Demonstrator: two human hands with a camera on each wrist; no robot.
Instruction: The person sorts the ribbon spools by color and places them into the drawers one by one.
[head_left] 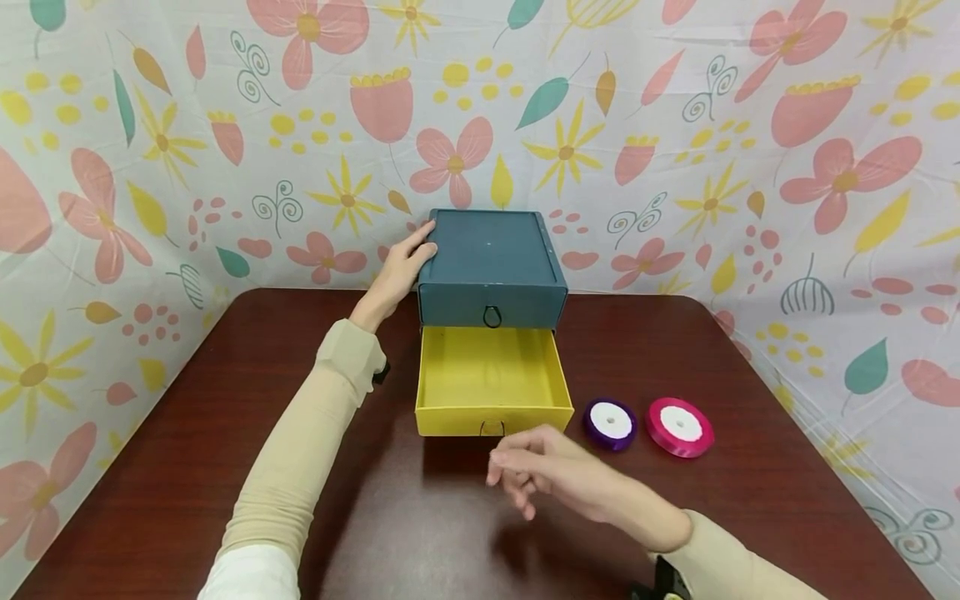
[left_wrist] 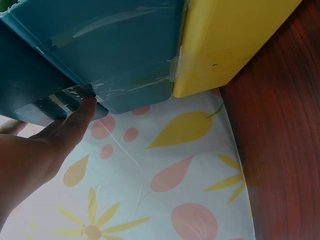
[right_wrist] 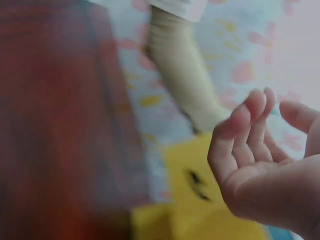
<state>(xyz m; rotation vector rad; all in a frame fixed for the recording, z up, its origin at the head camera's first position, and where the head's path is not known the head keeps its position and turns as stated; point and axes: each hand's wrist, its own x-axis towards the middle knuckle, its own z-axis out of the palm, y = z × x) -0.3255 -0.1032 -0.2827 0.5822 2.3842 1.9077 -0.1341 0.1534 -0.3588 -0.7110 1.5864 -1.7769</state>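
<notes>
A small two-tier drawer cabinet (head_left: 487,246) stands at the back of the table, with a blue upper drawer closed and a black loop handle (head_left: 492,317) on its front. Below it, the yellow drawer (head_left: 491,421) is pulled out toward me. My left hand (head_left: 400,271) rests against the cabinet's upper left edge, thumb and fingers touching the blue casing; the left wrist view shows the fingers lying along the taped blue side (left_wrist: 120,55). In front of the yellow drawer, my right hand (head_left: 551,471) hovers over the table with loosely bent fingers and holds nothing.
A purple ribbon spool (head_left: 610,423) and a pink ribbon spool (head_left: 679,426) lie to the right of the yellow drawer. The dark red-brown table (head_left: 247,400) is bordered behind and at both sides by a flower-patterned cloth (head_left: 337,125).
</notes>
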